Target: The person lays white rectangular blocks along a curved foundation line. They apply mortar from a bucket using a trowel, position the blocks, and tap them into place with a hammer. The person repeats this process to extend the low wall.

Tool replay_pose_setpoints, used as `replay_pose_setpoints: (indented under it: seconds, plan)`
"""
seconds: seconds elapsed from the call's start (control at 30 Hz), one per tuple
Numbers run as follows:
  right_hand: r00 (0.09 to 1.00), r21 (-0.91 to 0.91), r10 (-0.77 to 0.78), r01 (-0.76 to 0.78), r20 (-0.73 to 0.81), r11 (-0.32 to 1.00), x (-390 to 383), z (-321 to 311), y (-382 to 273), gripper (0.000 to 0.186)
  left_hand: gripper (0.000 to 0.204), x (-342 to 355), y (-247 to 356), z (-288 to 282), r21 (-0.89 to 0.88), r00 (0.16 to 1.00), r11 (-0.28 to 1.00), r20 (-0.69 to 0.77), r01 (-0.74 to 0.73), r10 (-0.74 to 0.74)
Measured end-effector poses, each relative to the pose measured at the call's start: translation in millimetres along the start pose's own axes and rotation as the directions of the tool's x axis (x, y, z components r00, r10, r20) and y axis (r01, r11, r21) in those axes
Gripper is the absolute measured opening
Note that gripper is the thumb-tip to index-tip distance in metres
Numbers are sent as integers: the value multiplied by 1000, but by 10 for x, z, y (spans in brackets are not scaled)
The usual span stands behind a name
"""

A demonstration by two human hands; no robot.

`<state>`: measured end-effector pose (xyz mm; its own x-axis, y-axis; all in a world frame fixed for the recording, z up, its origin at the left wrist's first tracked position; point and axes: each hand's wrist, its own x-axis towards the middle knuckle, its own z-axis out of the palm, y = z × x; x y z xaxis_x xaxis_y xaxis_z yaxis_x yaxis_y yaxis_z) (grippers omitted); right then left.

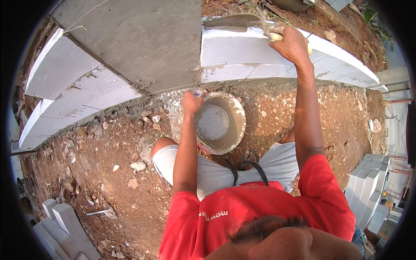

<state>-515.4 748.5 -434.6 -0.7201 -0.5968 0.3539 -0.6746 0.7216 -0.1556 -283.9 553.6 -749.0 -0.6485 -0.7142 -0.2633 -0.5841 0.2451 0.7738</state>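
Note:
My right hand [291,42] is closed round the pale handle of a trowel [236,21]. The trowel's grey-smeared blade lies along the top of the white block wall [238,48], pointing left. Lower down, my left hand [193,102] has its fingers closed over the upper left rim of a round bucket [236,119]. Inside the bucket is wet grey mortar [211,122]. The bucket stands on the ground between my knees, close to the wall's foot.
A plastered grey column [151,41] stands left of the wall section, with more white blocks [71,93] beyond it. A thin string [175,89] crosses the column. Loose blocks lie at lower left [69,229] and right [366,182]. A hammer-like tool [104,211] rests on stony soil.

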Motion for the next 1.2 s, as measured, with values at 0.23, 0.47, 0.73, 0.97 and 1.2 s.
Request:
replay_pose_setpoints:
  seconds: [0.23, 0.47, 0.73, 0.97, 1.2]
  plan:
    - [976, -93, 188, -179, 108, 979, -49, -251, 119, 48, 50, 44, -40, 81, 4, 998, 998, 43, 55, -55]
    - [912, -52, 272, -270, 306, 962, 108, -671, 108, 31, 56, 95, -52, 99, 27, 999, 999, 22, 47, -47]
    - [909, -103, 173, -145, 378, 984, 226, -632, -562, 34, 54, 106, -105, 70, 96, 999, 995, -41, 14, -10]
    - [952, -8, 115, -117, 282, 993, 234, -198, -365, 39, 36, -54, -20, 7, 50, 997, 997, -37, -64, 66]
    - [964, 52, 222, -232, 146, 971, -58, -659, -200, 39, 35, -99, 44, -2, 40, 998, 998, -42, -48, 50]
